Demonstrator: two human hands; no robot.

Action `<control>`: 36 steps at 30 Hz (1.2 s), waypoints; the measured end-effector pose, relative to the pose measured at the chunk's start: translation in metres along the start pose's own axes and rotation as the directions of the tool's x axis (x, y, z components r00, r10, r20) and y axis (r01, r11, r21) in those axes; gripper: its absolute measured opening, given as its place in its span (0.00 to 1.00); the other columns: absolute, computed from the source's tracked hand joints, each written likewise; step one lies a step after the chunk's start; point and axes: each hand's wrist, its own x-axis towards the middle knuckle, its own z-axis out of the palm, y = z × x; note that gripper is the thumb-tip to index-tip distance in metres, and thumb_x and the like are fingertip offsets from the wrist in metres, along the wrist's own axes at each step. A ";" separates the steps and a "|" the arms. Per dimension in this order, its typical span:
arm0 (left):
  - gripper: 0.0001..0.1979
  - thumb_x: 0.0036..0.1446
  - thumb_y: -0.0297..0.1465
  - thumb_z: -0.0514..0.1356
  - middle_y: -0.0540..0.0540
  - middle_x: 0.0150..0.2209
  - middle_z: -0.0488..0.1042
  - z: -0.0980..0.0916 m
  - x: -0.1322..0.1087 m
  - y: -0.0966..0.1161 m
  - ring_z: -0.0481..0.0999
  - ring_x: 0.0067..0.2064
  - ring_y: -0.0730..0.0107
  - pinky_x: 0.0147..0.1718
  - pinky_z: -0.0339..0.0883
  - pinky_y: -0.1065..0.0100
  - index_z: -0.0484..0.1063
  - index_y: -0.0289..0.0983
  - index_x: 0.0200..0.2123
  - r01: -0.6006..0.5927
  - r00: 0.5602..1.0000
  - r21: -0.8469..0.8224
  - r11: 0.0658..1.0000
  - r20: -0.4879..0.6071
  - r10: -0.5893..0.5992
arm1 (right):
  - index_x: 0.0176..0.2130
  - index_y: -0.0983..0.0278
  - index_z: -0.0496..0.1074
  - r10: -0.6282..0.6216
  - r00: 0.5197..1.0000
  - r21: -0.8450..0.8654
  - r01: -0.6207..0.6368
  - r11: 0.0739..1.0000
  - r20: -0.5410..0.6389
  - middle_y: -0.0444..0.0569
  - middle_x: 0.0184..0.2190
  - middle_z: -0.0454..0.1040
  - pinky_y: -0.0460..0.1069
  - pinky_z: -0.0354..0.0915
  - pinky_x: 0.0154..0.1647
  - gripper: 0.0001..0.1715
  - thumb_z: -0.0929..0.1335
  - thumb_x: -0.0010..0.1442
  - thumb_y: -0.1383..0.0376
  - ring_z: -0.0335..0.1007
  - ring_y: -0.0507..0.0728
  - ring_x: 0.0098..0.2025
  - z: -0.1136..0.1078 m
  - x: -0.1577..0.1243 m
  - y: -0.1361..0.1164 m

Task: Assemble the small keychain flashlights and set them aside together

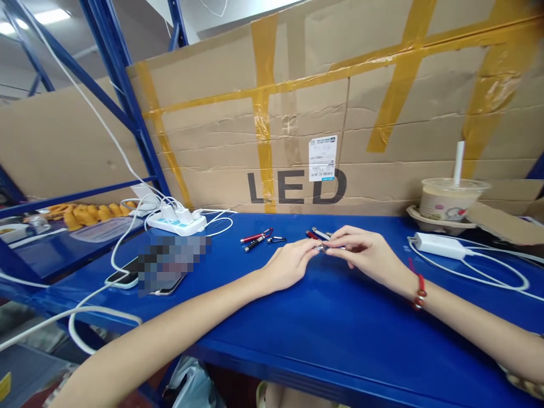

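- Taped cardboard sheet (pixel 382 113), printed "LED", stands upright behind the work area.
- Blue bench (pixel 323 323) carries everything below.
- Left hand (pixel 289 263) and right hand (pixel 368 252) meet fingertip to fingertip at mid-bench; each grip is pressed together, pinching the small metal piece (pixel 322 247) just above the surface.
- Lidded drink cup (pixel 448 201) with straw, far right.
- White power strip (pixel 178 224), far left.
- Loose pen lights (pixel 255 239) lie just left of the hands.
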 end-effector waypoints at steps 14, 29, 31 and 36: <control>0.06 0.61 0.31 0.46 0.47 0.40 0.71 -0.003 -0.007 0.007 0.71 0.41 0.69 0.38 0.61 0.71 0.61 0.37 0.36 0.009 0.996 -0.161 0.987 0.092 0.006 | 0.24 0.64 0.74 -0.260 0.963 -0.187 0.268 0.945 0.066 0.47 0.26 0.66 0.43 0.57 0.24 0.10 0.66 0.54 0.64 0.62 0.48 0.27 -0.002 -0.006 0.001; 0.05 0.59 0.30 0.49 0.48 0.36 0.72 -0.003 -0.004 0.009 0.71 0.36 0.72 0.35 0.62 0.74 0.61 0.36 0.32 -0.035 0.999 -0.176 0.984 0.016 0.039 | 0.20 0.67 0.68 -0.207 0.978 -0.141 0.205 0.968 0.007 0.45 0.24 0.63 0.44 0.56 0.26 0.13 0.68 0.52 0.63 0.58 0.48 0.25 0.002 -0.007 0.001; 0.05 0.59 0.30 0.49 0.48 0.36 0.72 -0.004 -0.004 0.008 0.71 0.36 0.72 0.35 0.61 0.74 0.61 0.36 0.33 -0.044 0.999 -0.182 0.982 0.005 0.046 | 0.20 0.67 0.67 -0.212 0.977 -0.135 0.211 0.968 0.008 0.45 0.24 0.63 0.44 0.56 0.26 0.13 0.68 0.52 0.63 0.58 0.48 0.25 0.001 -0.006 0.001; 0.07 0.60 0.32 0.47 0.47 0.37 0.72 -0.005 -0.004 0.009 0.71 0.38 0.71 0.37 0.62 0.73 0.62 0.36 0.37 -0.013 0.999 -0.188 0.982 0.037 0.020 | 0.21 0.67 0.68 -0.205 0.979 -0.120 0.204 0.972 0.005 0.45 0.26 0.63 0.44 0.56 0.25 0.12 0.68 0.52 0.64 0.59 0.48 0.26 0.001 -0.005 0.000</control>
